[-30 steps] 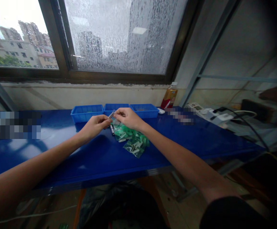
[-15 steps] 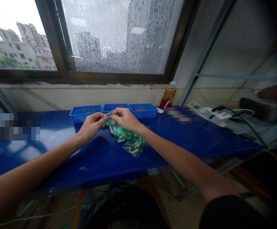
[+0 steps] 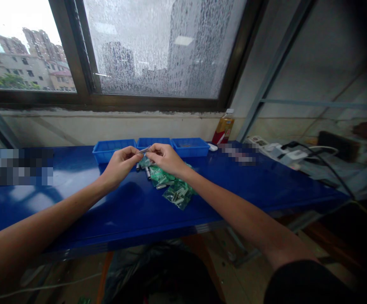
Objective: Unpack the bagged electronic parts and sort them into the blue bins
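A small, slim metallic piece (image 3: 144, 150) spans the gap between my two hands, too small to name exactly. My left hand (image 3: 123, 162) pinches its left end between thumb and fingers. At its other end, my right hand (image 3: 166, 159) closes thumb and fingertips on it. Below the hands lies a pile of green-tinted clear plastic bags (image 3: 163, 175) with small silvery cylinders in and around them. One bag (image 3: 180, 195) nearest me holds several of these cylinders. A loose dark-and-silver cylinder (image 3: 148, 173) rests at the pile's left side.
Blue bins stand in a row behind the hands: left (image 3: 114, 147), middle (image 3: 154, 142), right (image 3: 190, 147). A drink bottle (image 3: 224, 128) and a white mouse-like object (image 3: 213, 147) are right of them. Power adapters and cables (image 3: 292, 157) crowd the blue table's (image 3: 243, 185) right end.
Both hands stay almost in place on the small metallic piece, with only a slight shift of the left fingers. The bags and bins have not moved.
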`<state>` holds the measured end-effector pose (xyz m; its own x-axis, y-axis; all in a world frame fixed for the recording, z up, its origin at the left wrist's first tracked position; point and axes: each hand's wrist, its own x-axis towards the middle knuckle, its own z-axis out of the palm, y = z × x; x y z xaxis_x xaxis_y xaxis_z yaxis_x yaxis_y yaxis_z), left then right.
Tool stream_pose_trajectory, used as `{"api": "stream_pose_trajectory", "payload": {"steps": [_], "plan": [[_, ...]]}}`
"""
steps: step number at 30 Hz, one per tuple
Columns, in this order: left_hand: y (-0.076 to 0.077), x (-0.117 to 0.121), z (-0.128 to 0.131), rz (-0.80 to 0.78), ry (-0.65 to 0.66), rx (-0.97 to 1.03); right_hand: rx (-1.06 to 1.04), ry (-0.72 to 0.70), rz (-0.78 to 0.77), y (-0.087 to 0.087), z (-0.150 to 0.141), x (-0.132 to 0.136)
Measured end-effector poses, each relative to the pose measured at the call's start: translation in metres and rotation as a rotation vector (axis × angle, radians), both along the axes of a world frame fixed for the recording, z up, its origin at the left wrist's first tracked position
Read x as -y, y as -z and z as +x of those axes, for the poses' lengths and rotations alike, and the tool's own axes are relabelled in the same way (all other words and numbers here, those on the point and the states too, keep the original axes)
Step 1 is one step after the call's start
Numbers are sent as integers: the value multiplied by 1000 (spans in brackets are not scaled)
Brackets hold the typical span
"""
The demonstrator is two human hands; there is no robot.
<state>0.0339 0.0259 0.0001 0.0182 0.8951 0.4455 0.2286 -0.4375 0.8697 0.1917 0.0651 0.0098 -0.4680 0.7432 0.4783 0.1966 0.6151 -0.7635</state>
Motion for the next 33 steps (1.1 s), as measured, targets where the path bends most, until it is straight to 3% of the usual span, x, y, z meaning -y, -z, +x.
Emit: {"api": "stream_pose_trajectory", "payload": {"steps": [5, 8, 12, 16, 20, 22, 24, 26, 29, 31, 33], "plan": [[-2, -1, -7, 181, -142, -277, 15, 63, -11, -6, 6, -5], [-5, 1, -10, 341, -287, -469, 41, 136, -168, -10, 9, -6], [-6, 2, -12, 500, -386, -663, -23, -30, -543, -15, 7, 2], [-5, 1, -14, 581, -356, -749, -192, -130, -617, -13, 3, 7], [-4, -3, -14, 534, -329, -686, -166, -38, -423, -7, 0, 3], [-2, -4, -12, 415, -320, -561, -105, 53, -202, -5, 2, 1], [-1, -4, -8, 181, -278, -345, -12, 148, 83, -5, 5, 0], [0, -4, -5, -137, -140, -86, 72, 204, 315, -5, 8, 1], [-1, -2, -2, -510, 180, 190, 134, 200, 490, -7, 11, 3], [-4, 0, -2, -578, 314, 294, 175, 173, 561, -6, 11, 5], [-7, 1, -2, -558, 334, 359, 229, 146, 603, -6, 10, 6]]}}
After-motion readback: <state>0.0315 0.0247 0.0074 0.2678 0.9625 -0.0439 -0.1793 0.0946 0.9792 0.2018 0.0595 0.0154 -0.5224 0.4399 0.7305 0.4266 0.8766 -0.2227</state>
